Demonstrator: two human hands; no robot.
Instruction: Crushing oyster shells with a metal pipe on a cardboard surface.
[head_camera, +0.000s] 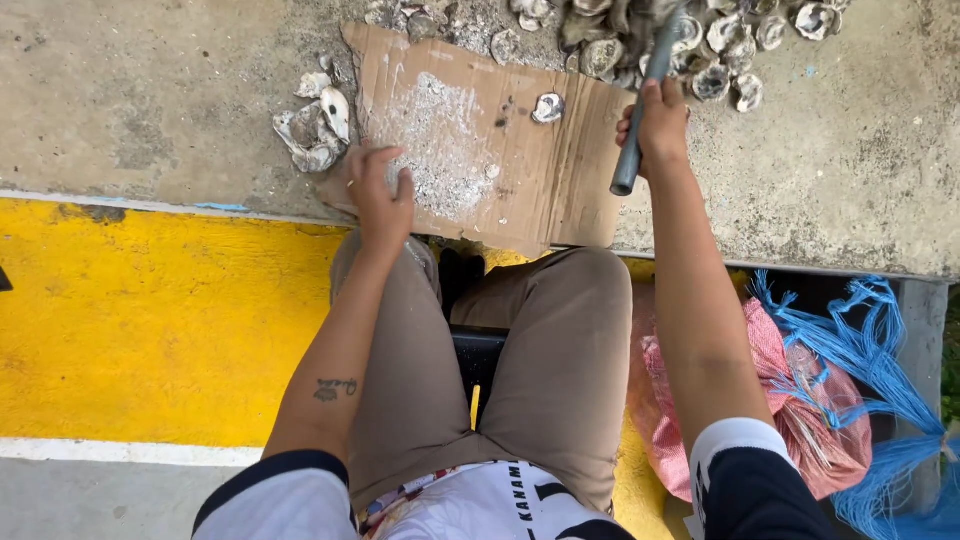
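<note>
The right hand (660, 120) is wrapped firmly around a grey metal rod (645, 105), a straight cylindrical bar with a matte, scuffed finish. The rod is tilted: its lower end hangs over the right edge of the cardboard sheet (500, 150), and its upper end reaches into the oyster shell pile (680, 40) at the top of the view.

The left hand (380, 195) rests on the near-left edge of the cardboard, fingers (372, 155) curled narrow; whether they grip anything cannot be determined.

The cardboard is flat, brown and creased, with a patch of white crushed shell grit (435, 140) at its centre. A single oyster shell (547, 107) lies on the cardboard, apart from both hands. A small shell cluster (315, 125) lies just left of the cardboard. All shells are rough, grey-white and irregular.

The cardboard lies on a worn concrete surface (150, 90). Below it runs a yellow painted floor (150, 320). A pink mesh sack (790, 400) and blue cords (870, 350) lie at the right.
</note>
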